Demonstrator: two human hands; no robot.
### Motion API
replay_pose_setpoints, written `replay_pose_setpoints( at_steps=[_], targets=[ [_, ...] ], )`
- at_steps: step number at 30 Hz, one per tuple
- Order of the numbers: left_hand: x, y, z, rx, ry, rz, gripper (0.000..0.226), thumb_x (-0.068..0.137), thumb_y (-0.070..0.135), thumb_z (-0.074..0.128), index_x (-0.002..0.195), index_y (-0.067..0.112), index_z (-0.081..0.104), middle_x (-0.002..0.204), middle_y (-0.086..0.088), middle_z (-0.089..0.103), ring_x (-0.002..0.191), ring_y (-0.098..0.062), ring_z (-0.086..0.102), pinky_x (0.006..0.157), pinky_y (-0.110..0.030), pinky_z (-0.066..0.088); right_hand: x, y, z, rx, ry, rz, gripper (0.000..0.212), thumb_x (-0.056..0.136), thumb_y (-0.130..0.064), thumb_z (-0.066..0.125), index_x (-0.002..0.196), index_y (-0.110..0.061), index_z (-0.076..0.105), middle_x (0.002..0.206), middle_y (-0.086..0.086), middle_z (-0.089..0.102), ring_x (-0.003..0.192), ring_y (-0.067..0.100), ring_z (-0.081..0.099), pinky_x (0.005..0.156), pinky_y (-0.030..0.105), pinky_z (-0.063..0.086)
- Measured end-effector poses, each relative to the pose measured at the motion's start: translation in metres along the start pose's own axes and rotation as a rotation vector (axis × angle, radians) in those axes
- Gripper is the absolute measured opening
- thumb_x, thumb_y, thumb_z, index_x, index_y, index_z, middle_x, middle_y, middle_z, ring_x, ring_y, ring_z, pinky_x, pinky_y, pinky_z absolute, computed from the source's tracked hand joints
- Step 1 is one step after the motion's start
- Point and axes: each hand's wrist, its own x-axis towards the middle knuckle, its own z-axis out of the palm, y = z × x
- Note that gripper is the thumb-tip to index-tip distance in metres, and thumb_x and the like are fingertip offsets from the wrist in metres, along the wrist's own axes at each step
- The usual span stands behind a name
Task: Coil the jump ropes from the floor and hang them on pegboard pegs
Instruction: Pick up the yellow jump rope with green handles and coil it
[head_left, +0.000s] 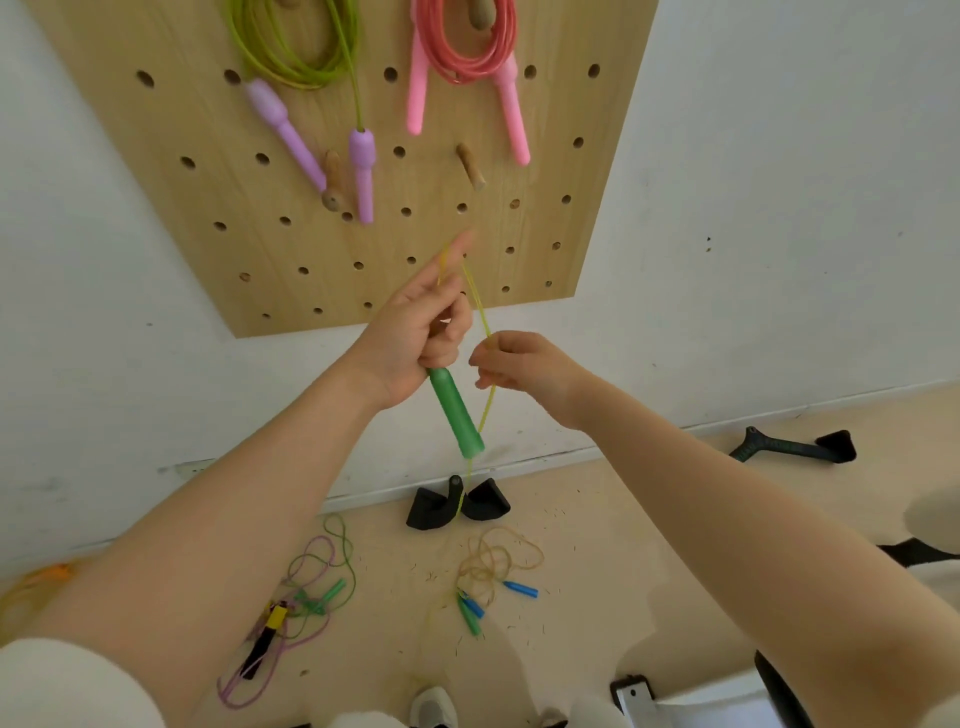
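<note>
A white wall (779, 182) fills the view from nine to three o'clock, lightly scuffed. Below it, a pale beige floor (597, 597) spreads toward six o'clock, speckled with small dark debris, in soft even light.

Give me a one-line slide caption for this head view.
Left hand grips a green handle while the right hand pinches its yellow cord below the pegboard.

yellow rope (485, 332) | green handle (456, 415) hanging tilted | looped before pegboard (171, 119)
</note>
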Motion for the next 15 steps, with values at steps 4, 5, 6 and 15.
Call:
replay_pose_setpoints(
  at_steps=[4, 5, 6, 15],
  targets=[
    [-0.004, 0.009, 0.006, -0.180, 0.196, 0.106, 0.039, 0.102, 0.022, 0.026, 0.135, 0.041, 0.034, 0.067, 0.005, 0.067, 0.031, 0.000, 0.021, 0.038, -0.015, 0.014, -0.018, 0.029, -0.032, -0.222, 0.013, 0.147, 0.014, 0.089, -0.019, 0.057, 0.076, -0.013, 0.057, 0.071, 0.000, 0.059, 0.076, 0.015, 0.053, 0.073, 0.026, 0.042],
    [-0.005, 0.010, 0.006, -0.211, 0.246, 0.131, 0.040, 0.102, 0.024, 0.026, 0.137, 0.042, 0.031, 0.075, 0.004, 0.070, 0.031, 0.000, 0.021, 0.037, -0.015, 0.014, -0.024, 0.037, -0.042, -0.277, 0.017, 0.183, 0.016, 0.090, -0.021, 0.056, 0.076, -0.013, 0.057, 0.071, 0.000, 0.059, 0.076, 0.015, 0.052, 0.068, 0.024, 0.038],
    [-0.007, 0.010, 0.006, -0.225, 0.292, 0.150, 0.041, 0.102, 0.025, 0.025, 0.139, 0.042, 0.028, 0.082, 0.004, 0.072, 0.031, 0.000, 0.020, 0.037, -0.014, 0.015, -0.031, 0.044, -0.053, -0.308, 0.034, 0.211, 0.020, 0.091, -0.023, 0.053, 0.074, -0.014, 0.057, 0.071, -0.001, 0.058, 0.076, 0.015, 0.052, 0.065, 0.023, 0.036],
    [-0.021, -0.022, 0.054, 0.199, 0.392, -0.029, 0.048, 0.104, 0.024, 0.024, 0.147, 0.038, 0.009, 0.106, -0.001, 0.069, 0.055, -0.012, 0.062, 0.045, -0.017, 0.041, -0.065, 0.028, -0.080, -0.783, -0.037, 0.045, 0.030, 0.095, -0.025, 0.043, 0.092, -0.013, 0.070, 0.083, -0.002, 0.061, 0.075, 0.016, 0.051, 0.065, 0.024, 0.040]
  ],
)
